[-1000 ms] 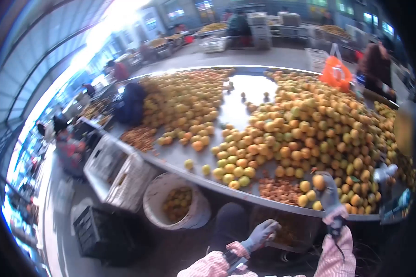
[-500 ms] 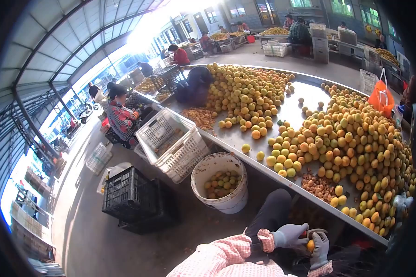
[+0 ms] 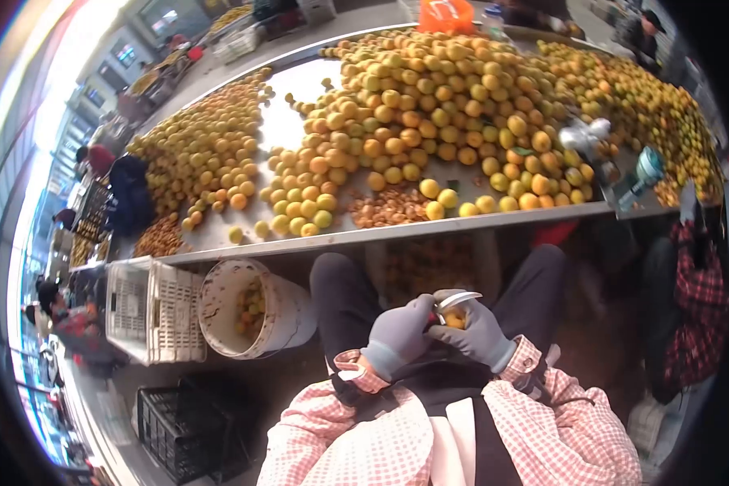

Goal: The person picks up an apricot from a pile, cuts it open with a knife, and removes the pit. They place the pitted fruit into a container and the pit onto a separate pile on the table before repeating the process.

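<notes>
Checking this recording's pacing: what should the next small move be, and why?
Probably draw the silver, curved-bladed metal tool in the grey-gloved left hand lightly along the orange-yellow fruit: the grey-gloved right hand holds that fruit, and the blade sits right beside its surface.

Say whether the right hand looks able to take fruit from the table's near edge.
Probably not just now: the right hand grips a fruit, though the way to the near-edge fruits looks free.

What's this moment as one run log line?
left hand: holding curved blade | right hand: holding fruit | blade: at fruit, contact unclear | fruit pile: on table ahead
</notes>
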A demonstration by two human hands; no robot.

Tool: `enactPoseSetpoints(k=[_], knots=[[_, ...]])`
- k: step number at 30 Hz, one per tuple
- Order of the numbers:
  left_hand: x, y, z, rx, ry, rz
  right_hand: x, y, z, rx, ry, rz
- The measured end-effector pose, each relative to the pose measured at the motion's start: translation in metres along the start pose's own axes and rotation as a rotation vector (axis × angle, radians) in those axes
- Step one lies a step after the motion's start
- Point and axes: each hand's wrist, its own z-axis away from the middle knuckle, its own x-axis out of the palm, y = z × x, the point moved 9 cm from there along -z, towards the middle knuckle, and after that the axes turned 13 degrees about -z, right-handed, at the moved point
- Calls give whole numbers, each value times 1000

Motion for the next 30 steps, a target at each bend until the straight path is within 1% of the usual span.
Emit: enactPoseSetpoints(k=[1, 3, 4, 6, 7, 8, 10, 11, 12, 14, 15, 16, 18, 19, 20, 22, 23, 25, 26, 28, 30], knots=[[4, 4, 0, 18, -20, 10, -1, 6, 3, 4, 29, -1], [-2, 8, -3, -1, 37, -23, -8, 9, 5, -32, 79, -221], [-4, 12, -5, 11, 30, -15, -14, 9, 4, -34, 94, -217], [-10, 19, -3, 3, 2, 388, -12, -6, 1, -139, 6, -80], [4, 15, 0, -121, -140, 718, -18, 4, 4, 64, 71, -177], [3, 11, 2, -117, -147, 720, -19, -6, 5, 63, 80, -177], [36, 7, 20, -407, -527, 1454, -20, -25, 6, 24, 49, 288], [37, 3, 21, -402, -490, 1420, -25, -19, 9, 111, 36, 363], [44, 0, 21, -404, -495, 1422, -29, -19, 10, 116, 40, 362], [33, -13, 10, -206, -241, 981, -19, -16, 13, 123, -111, 246], [20, -12, 6, -105, -121, 702, -19, -17, 15, 117, -123, 278], [19, -10, 6, -106, -124, 702, -17, -17, 15, 119, -121, 277], [2, 2, 6, -7, -17, 416, -16, -15, 15, 184, -41, 257], [-4, 10, 6, 79, 52, 307, -12, -26, 14, -34, -55, 273], [-5, 10, 6, 80, 50, 306, -13, -27, 13, -34, -53, 272], [-9, 19, 9, 174, 85, 122, -11, -22, 14, 34, -110, 373], [-9, 18, 9, 175, 83, 123, -10, -21, 14, 35, -108, 372], [-11, 21, 9, 210, 124, -24, -10, -18, 15, 45, -71, 198], [-10, 21, 10, 209, 125, -24, -10, -15, 16, 46, -72, 199], [-4, 21, 11, 184, 87, -138, -8, -17, 17, -20, -92, 254], [-1, 22, 12, 190, 89, -136, -8, -18, 18, -8, -60, 219]])
